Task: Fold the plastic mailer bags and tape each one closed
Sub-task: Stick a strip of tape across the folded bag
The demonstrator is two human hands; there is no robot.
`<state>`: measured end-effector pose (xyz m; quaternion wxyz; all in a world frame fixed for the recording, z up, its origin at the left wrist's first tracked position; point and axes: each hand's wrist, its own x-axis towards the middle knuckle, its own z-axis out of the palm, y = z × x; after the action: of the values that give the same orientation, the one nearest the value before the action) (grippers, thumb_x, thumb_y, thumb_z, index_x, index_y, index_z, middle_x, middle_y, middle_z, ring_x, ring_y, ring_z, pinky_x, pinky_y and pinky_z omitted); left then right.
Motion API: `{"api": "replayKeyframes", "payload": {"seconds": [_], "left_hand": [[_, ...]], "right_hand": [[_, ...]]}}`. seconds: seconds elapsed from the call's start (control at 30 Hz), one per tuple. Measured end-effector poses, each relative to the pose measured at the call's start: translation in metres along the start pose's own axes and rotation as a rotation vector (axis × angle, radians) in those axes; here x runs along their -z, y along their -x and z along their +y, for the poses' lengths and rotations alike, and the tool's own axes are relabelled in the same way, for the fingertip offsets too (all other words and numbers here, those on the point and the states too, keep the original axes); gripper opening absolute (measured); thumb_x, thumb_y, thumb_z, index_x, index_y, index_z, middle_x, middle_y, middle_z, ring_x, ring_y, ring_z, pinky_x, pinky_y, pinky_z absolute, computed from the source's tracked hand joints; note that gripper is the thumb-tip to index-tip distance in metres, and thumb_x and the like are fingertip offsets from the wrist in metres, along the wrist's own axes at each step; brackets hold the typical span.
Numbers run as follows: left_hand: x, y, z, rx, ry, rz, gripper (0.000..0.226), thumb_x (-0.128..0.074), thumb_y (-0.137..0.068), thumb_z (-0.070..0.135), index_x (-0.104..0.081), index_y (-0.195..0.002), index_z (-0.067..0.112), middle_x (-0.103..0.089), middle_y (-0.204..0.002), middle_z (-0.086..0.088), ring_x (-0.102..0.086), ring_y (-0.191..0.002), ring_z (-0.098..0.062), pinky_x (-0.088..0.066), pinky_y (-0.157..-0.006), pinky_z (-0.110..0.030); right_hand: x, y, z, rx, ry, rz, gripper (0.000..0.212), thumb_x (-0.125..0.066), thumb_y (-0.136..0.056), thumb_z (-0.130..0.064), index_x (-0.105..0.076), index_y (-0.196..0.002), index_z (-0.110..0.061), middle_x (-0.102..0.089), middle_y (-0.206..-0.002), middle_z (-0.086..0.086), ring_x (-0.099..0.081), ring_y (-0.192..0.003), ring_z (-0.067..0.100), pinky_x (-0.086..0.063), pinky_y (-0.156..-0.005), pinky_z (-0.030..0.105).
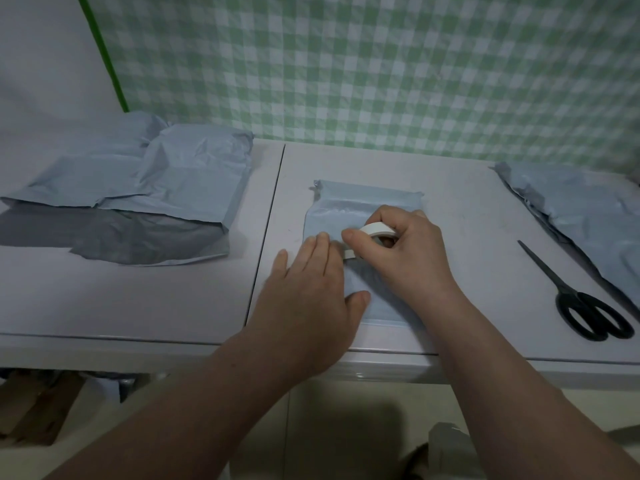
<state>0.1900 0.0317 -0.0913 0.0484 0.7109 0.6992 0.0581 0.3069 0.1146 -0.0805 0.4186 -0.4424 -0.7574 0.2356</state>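
Mailer (367,202) you're on sits folded on the table (138,299), close to the front edge, just right of the seam between the two tabletops. There's a pile (173,188) of them at the back left and more bags (581,216) along the right edge. I can't tell which lot is done, so I'd guess you're mid-batch.

Your left hand (308,289) lies flat with straight fingers, pressing down the mailer's left side. Your right hand (405,258) has its fingers curled round the tape roll (375,230) over the middle of the bag, and the loose end seems to sit by your left fingertips. Scissors (581,306) lie near the front right corner, well apart from both hands.

For this step I'd keep that left palm heavy, since slick plastic probably wants to spring open. Stick the loose end down first and rub it with your left fingertips. Then pull the roll low and straight across the flap so the tape lands without wrinkles. Run it past the fold onto the body of the bag. Don't lift the left hand until the strip grabs, and only then go for the scissors.
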Motion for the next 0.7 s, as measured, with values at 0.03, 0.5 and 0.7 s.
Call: {"api": "replayKeyframes", "payload": {"seconds": [0.03, 0.5, 0.7], "left_hand": [[0.000, 0.000, 0.000, 0.010, -0.005, -0.006, 0.070, -0.016, -0.097, 0.051, 0.010, -0.149, 0.012, 0.008, -0.159, -0.006, 0.007, -0.146, -0.018, 0.001, -0.117, -0.042], [0.003, 0.002, 0.003, 0.039, -0.086, -0.040, 0.076, -0.016, -0.093, 0.059, 0.002, -0.150, 0.012, 0.005, -0.159, -0.008, 0.003, -0.146, -0.020, -0.002, -0.117, -0.047], [0.002, 0.001, 0.004, 0.047, -0.082, -0.019, 0.076, -0.020, -0.093, 0.058, -0.004, -0.150, 0.010, 0.000, -0.159, -0.009, -0.002, -0.146, -0.020, -0.006, -0.116, -0.047]], "right_hand": [[0.001, -0.001, 0.001, -0.010, -0.019, -0.010, 0.026, -0.077, -0.073, -0.035, -0.059, -0.059, -0.022, -0.055, -0.054, -0.014, -0.050, -0.075, 0.013, -0.036, -0.059, 0.016], [0.020, -0.015, 0.004, -0.123, -0.150, -0.167, 0.043, -0.069, -0.083, -0.039, -0.057, -0.056, -0.007, -0.048, -0.051, -0.006, -0.043, -0.050, 0.005, -0.035, -0.053, 0.021], [0.035, -0.021, 0.007, -0.090, 0.045, -0.180, 0.042, -0.070, -0.082, -0.036, -0.057, -0.056, -0.006, -0.045, -0.043, -0.011, -0.041, -0.047, 0.004, -0.035, -0.053, 0.023]]}}
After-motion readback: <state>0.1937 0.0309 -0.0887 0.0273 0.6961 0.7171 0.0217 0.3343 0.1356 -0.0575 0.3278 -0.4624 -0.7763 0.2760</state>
